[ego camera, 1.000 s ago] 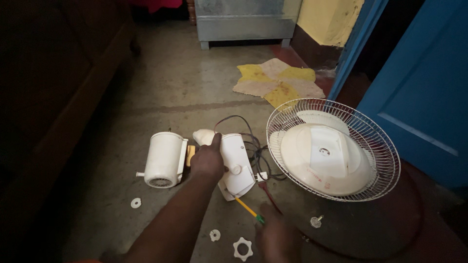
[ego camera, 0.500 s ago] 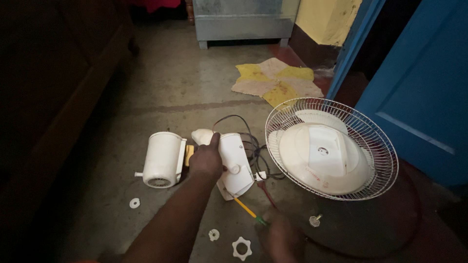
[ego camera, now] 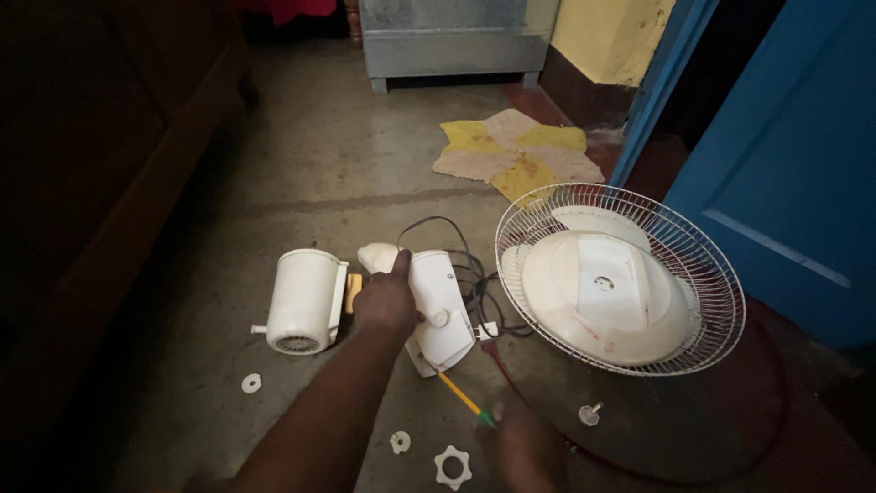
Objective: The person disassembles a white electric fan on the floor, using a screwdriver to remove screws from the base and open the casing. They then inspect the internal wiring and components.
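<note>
Head view: fan lies dismantled on floor [ego camera: 301, 173]; left hand [ego camera: 388, 301] grips housing [ego camera: 440, 310], right hand [ego camera: 525, 447] holds screwdriver [ego camera: 465, 399]; reassembly remains.

dim, uneven light; left side and foreground in deep shadow, near edges blurred.

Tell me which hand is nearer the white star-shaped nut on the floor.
Right. The right hand, holding a screwdriver, is just beside the star-shaped nut. The left hand is farther up, resting on the white fan housing.
</note>
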